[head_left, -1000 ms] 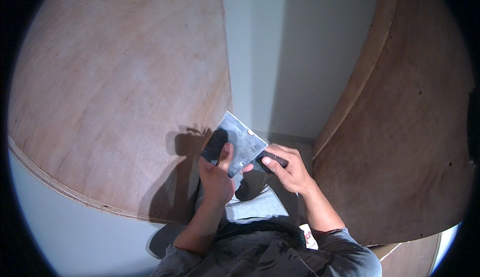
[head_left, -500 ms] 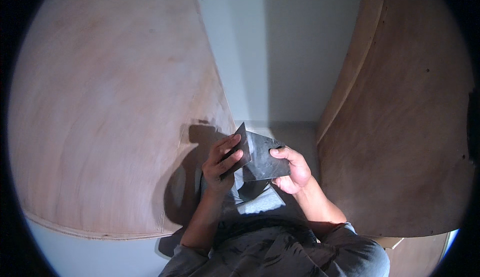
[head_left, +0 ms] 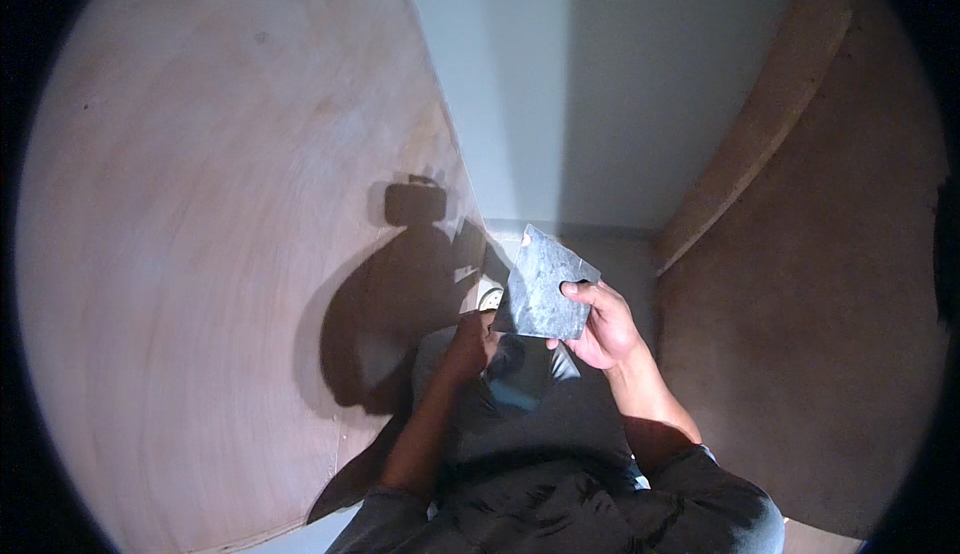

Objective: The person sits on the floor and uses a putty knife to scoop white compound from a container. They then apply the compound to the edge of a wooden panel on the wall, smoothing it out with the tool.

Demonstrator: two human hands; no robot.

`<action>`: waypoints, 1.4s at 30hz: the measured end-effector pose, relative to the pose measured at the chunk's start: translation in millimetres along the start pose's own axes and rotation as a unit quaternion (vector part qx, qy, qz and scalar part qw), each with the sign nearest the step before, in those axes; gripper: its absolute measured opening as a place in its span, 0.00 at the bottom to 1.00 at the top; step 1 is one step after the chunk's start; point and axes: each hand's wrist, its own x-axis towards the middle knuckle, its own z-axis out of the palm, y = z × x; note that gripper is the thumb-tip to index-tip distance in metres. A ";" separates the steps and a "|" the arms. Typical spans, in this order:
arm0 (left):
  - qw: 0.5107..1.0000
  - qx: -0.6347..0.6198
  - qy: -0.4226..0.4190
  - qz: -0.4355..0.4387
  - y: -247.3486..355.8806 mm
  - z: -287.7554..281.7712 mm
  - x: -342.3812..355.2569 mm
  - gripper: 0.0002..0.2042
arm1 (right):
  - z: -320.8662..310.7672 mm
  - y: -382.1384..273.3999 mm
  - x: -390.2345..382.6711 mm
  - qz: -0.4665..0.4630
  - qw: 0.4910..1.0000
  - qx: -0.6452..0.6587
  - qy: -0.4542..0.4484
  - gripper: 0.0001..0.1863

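Observation:
My right hand [head_left: 607, 329] grips a flat grey metal putty scraper [head_left: 548, 289] by its right side, thumb on the face and fingers behind. Pale smears mark its surface, and the blade stands tilted up in front of me. My left hand [head_left: 474, 342] is in shadow, low against the scraper's lower left corner, with its fingers curled closed. The second, darker scraper that it held is mostly hidden now; only a dark strip shows beside the fingers.
A large curved wooden panel [head_left: 230, 254] rises close on my left, with my shadow on it. Another curved wooden panel [head_left: 800, 334] with a raised edge stands on my right. A pale wall surface [head_left: 640, 84] lies between them.
My left hand has dropped lower and gone into shadow, taking its dark scraper out of clear view. The right hand's scraper has tilted more upright and shifted slightly right. The view has shifted.

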 end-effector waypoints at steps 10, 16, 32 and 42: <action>0.990 -0.016 -0.138 -0.040 40.1 26.1 -23.2 0.13 | 6.8 2.7 -0.1 -0.018 0.999 -0.042 0.029 0.17; 0.963 0.063 -0.232 -0.125 41.9 28.0 -84.0 0.14 | -12.5 9.9 28.4 -0.027 0.914 -0.309 0.261 0.13; 0.956 0.086 -0.227 -0.167 42.8 -8.5 -125.0 0.18 | -135.1 158.5 194.8 -0.212 0.667 -0.687 0.196 0.22; 0.961 0.061 -0.196 -0.187 48.5 -3.4 -125.5 0.17 | -122.2 180.4 195.3 -0.156 0.638 -0.730 0.189 0.28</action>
